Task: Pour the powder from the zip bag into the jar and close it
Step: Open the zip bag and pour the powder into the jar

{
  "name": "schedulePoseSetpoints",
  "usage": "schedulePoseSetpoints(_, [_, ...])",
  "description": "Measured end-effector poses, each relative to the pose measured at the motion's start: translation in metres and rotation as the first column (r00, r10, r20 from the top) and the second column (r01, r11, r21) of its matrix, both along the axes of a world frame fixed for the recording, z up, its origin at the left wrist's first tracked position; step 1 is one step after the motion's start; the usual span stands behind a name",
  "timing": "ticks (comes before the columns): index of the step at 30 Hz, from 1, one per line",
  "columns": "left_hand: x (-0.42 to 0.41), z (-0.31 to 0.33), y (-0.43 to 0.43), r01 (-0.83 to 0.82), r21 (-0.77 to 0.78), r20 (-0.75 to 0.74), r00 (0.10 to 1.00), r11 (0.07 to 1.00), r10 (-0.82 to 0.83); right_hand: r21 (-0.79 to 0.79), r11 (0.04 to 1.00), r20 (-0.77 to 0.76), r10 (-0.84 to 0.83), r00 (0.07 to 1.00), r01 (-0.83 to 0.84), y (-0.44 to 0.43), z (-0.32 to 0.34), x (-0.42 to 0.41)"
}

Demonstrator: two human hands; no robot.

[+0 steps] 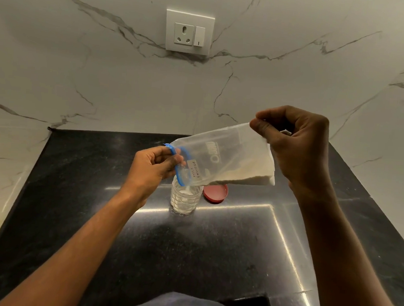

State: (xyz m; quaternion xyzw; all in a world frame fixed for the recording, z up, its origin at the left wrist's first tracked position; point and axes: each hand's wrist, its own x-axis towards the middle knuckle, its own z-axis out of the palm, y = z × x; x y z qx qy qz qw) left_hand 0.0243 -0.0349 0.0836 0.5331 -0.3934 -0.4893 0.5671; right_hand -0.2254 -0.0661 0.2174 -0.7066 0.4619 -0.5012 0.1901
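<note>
**Bag mouth held over the open jar, powder still at the high end**

The left hand [154, 166] pinches the blue zip edge of the zip bag [222, 159], holding its mouth just above the glass jar [184, 199], which stands open on the black counter [97, 193] with a little powder inside. Just right of the jar lies the red lid [215, 194], off and flat. The bag's long axis slopes down from upper right to lower left, and most of the milk powder [249, 176] sits in the raised corner. The right hand [297, 145] pinches that far end closed-fingered. Lifting the right end higher should send the powder toward the jar.
</note>
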Motion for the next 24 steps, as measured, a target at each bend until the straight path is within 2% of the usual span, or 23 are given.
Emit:
schedulePoseSetpoints(14, [0.0021, -0.0001, 0.0008, 0.019, -0.001, 0.002, 1.000, 1.000, -0.019, -0.046, 0.998, -0.129, -0.045, 0.991, 0.039, -0.0054, 0.0038, 0.0026])
schedulePoseSetpoints(24, [0.0015, -0.0002, 0.0011, 0.049, -0.017, -0.011, 0.999, 0.999, -0.050, -0.040, 0.996, -0.118, -0.079, 0.990, 0.074, -0.0020, 0.0029, -0.0031])
